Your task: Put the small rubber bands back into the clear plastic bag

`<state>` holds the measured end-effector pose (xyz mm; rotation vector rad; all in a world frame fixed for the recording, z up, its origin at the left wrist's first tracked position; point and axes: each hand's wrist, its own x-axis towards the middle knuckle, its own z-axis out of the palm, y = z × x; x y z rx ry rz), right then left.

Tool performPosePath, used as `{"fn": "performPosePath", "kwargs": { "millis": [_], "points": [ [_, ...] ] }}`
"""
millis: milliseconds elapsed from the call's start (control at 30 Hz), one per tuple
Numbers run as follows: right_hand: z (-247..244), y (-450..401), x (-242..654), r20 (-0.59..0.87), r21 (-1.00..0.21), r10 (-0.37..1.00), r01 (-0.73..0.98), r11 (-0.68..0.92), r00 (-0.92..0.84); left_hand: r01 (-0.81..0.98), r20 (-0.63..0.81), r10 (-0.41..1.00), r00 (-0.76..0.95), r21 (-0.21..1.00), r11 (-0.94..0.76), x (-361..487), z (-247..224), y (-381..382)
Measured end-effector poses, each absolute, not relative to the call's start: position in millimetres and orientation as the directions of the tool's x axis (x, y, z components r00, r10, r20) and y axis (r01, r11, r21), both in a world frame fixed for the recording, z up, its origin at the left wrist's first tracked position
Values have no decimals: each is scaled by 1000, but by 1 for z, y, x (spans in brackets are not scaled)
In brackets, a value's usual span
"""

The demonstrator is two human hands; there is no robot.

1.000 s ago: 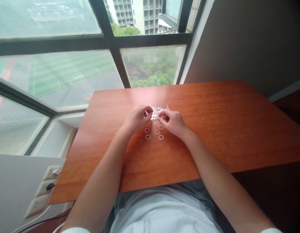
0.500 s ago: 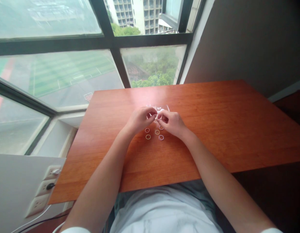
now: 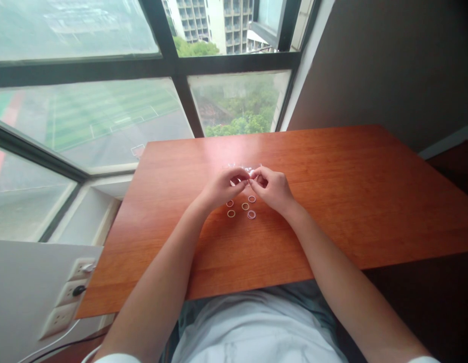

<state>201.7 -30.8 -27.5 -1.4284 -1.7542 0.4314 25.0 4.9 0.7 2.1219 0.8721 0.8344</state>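
My left hand (image 3: 223,187) and my right hand (image 3: 274,189) meet fingertip to fingertip above the table, both closed in a pinch. Whatever sits between the fingertips is too small and too covered to name. Just behind the fingers lies something clear and shiny like a plastic bag (image 3: 234,165), mostly hidden by the hands. Several small thin rings, like little hair ties, lie flat below the hands. Among them are a pale yellow ring (image 3: 228,214) and a pink ring (image 3: 248,215) at the front, and a pale pink ring (image 3: 248,199) near my right hand.
The brown wooden table (image 3: 332,201) reaches far to the right. Large windows (image 3: 120,116) border it at the back and left, and a grey wall (image 3: 370,75) rises at the back right. Wall sockets (image 3: 63,295) with plugs and cables are beside the left edge.
My right hand has shifted slightly up and to the right, uncovering the pale pink ring below it. My left fingertips have moved a little right. The rings on the table stay put.
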Motion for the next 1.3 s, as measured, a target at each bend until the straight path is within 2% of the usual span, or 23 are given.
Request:
{"fn": "performPosePath", "kwargs": {
  "millis": [133, 500, 633, 800, 1033, 1300],
  "points": [
    [-28, -30, 202, 373, -696, 927, 651, 304, -33, 368, 301, 784, 543, 754, -544, 24, -3, 8],
    [-32, -28, 202, 364, -678, 931, 677, 286, -29, 598, 372, 842, 390, 593, -539, 17, -16, 20],
    [-31, -30, 202, 360, -661, 931, 689, 297, -57, 622, 368, 855, 365, 588, -518, 14, -14, 21],
    [-25, -34, 204, 301, -582, 921, 717, 384, -248, 635, 361, 869, 338, 595, -493, 7, -12, 24],
    [-22, -38, 204, 121, -495, 879, 740, 456, -461, 639, 364, 884, 293, 613, -465, -1, -9, 26],
    [-22, -38, 201, 61, -408, 898, 810, 420, -435, 625, 367, 881, 299, 622, -472, 0, -9, 26]
  ]
}}
